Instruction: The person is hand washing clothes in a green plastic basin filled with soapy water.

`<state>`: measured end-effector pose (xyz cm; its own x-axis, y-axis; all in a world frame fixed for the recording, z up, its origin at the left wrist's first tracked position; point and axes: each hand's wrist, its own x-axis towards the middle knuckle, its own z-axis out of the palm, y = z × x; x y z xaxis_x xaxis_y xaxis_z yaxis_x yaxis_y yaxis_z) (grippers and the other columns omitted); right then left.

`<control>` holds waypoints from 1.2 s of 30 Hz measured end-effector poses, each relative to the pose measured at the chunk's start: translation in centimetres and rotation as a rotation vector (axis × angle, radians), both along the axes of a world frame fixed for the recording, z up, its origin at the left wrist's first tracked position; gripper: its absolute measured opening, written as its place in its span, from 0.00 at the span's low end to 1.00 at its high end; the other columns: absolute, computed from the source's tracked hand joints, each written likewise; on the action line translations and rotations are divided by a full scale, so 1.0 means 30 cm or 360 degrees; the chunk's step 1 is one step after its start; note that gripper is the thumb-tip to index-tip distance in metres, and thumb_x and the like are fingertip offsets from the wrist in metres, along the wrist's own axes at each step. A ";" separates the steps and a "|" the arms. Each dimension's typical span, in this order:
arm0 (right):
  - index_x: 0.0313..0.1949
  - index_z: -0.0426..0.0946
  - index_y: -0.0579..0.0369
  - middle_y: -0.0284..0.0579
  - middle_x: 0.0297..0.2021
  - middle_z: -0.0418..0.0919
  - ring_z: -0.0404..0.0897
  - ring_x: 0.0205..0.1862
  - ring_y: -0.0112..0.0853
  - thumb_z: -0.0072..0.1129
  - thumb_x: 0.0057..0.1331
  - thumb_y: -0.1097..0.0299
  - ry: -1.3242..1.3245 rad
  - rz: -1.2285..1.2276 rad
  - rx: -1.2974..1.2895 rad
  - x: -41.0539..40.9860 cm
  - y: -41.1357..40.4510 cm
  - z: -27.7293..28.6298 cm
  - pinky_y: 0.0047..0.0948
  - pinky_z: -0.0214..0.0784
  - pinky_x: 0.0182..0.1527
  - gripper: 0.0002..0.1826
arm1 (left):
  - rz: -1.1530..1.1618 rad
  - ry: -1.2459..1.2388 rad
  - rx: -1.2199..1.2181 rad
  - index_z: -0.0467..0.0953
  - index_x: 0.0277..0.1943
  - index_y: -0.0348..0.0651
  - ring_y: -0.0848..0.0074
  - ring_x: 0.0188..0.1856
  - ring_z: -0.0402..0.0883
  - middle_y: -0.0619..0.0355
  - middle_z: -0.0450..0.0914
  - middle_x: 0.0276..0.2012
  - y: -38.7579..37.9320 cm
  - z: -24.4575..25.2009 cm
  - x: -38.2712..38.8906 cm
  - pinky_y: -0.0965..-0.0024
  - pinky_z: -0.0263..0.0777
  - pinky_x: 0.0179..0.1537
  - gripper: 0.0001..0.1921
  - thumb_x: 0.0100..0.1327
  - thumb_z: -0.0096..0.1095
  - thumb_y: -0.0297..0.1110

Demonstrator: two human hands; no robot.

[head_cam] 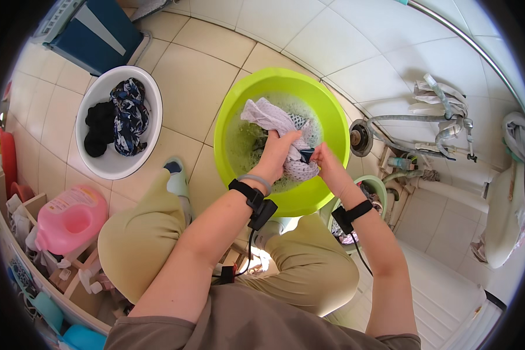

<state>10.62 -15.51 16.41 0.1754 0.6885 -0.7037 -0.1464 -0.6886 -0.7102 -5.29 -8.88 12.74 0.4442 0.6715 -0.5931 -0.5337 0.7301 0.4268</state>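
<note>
A large lime-green plastic basin [332,118] stands on the tiled floor between my feet, with sudsy water [240,153] in it. Over the water my left hand [278,153] grips a bunched light-lilac cloth [267,116] with small dark dots. My right hand [330,168] pinches the same garment at its right side, beside a dark navy patch [306,155]. Part of the cloth hangs down to the suds. A darker patterned piece [299,120] shows behind it; whether it belongs to the same garment I cannot tell.
A white basin [155,131] with black and floral clothes sits at left, near a dark blue bin [96,39]. A pink detergent jug [72,218] rests on an open drawer unit. Right of me are a green bucket of laundry [378,188], a floor drain [361,138] and wall hoses [411,118].
</note>
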 end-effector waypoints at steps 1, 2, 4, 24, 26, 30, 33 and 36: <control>0.57 0.60 0.49 0.41 0.49 0.68 0.70 0.50 0.29 0.51 0.66 0.41 -0.0213 0.0167 -0.0127 0.030 0.011 0.008 0.32 0.64 0.50 0.30 | -0.0005 -0.0010 0.0004 0.55 0.62 0.39 0.68 0.55 0.71 0.52 0.68 0.55 0.000 0.000 -0.001 0.65 0.69 0.53 0.31 0.58 0.62 0.30; 0.66 0.51 0.49 0.49 0.58 0.64 0.66 0.59 0.39 0.52 0.64 0.38 -0.0278 0.0263 -0.0009 0.051 0.023 0.020 0.38 0.62 0.56 0.41 | -0.0107 0.0018 0.0121 0.55 0.63 0.38 0.68 0.54 0.72 0.52 0.68 0.54 -0.001 0.000 0.000 0.66 0.69 0.53 0.32 0.57 0.62 0.29; 0.69 0.45 0.48 0.53 0.62 0.59 0.61 0.63 0.43 0.52 0.63 0.37 -0.0190 0.0193 -0.0032 0.025 0.071 0.061 0.41 0.59 0.59 0.45 | -0.0258 0.0071 0.0257 0.54 0.64 0.37 0.69 0.53 0.72 0.53 0.69 0.53 -0.010 0.012 -0.007 0.66 0.67 0.55 0.35 0.54 0.62 0.28; 0.51 0.73 0.55 0.37 0.44 0.78 0.77 0.45 0.30 0.64 0.55 0.67 -0.0010 0.0161 0.0035 0.016 0.168 0.130 0.31 0.71 0.49 0.23 | -0.0577 -0.0144 0.0734 0.60 0.60 0.41 0.65 0.60 0.66 0.50 0.67 0.57 0.027 0.007 -0.029 0.65 0.60 0.59 0.32 0.54 0.65 0.40; 0.51 0.72 0.56 0.37 0.44 0.78 0.77 0.46 0.29 0.65 0.54 0.71 -0.0180 0.0192 0.0139 0.025 0.132 0.133 0.30 0.70 0.49 0.24 | -0.0556 0.0029 0.0423 0.60 0.61 0.44 0.65 0.62 0.65 0.51 0.66 0.59 0.043 -0.003 -0.043 0.62 0.57 0.62 0.30 0.58 0.60 0.44; 0.52 0.69 0.58 0.37 0.44 0.77 0.76 0.46 0.26 0.67 0.52 0.75 -0.0221 0.0306 0.0519 0.009 0.079 0.155 0.26 0.68 0.50 0.27 | -0.0531 -0.0020 -0.0391 0.62 0.63 0.48 0.64 0.63 0.64 0.50 0.66 0.61 0.056 -0.026 -0.083 0.55 0.53 0.65 0.28 0.67 0.50 0.54; 0.52 0.68 0.58 0.36 0.44 0.77 0.75 0.47 0.25 0.68 0.53 0.74 -0.0441 0.0548 0.0555 -0.050 0.060 0.186 0.26 0.67 0.51 0.27 | -0.0433 -0.0593 -0.0689 0.65 0.61 0.45 0.61 0.59 0.71 0.48 0.71 0.57 0.043 -0.074 -0.071 0.52 0.61 0.62 0.29 0.67 0.50 0.57; 0.53 0.68 0.57 0.36 0.44 0.77 0.74 0.47 0.24 0.68 0.56 0.68 -0.0433 0.0472 0.0498 -0.061 0.016 0.158 0.25 0.67 0.52 0.27 | -0.0312 -0.0732 -0.0747 0.68 0.57 0.41 0.61 0.51 0.77 0.47 0.76 0.52 0.033 -0.110 -0.058 0.55 0.71 0.53 0.26 0.66 0.55 0.52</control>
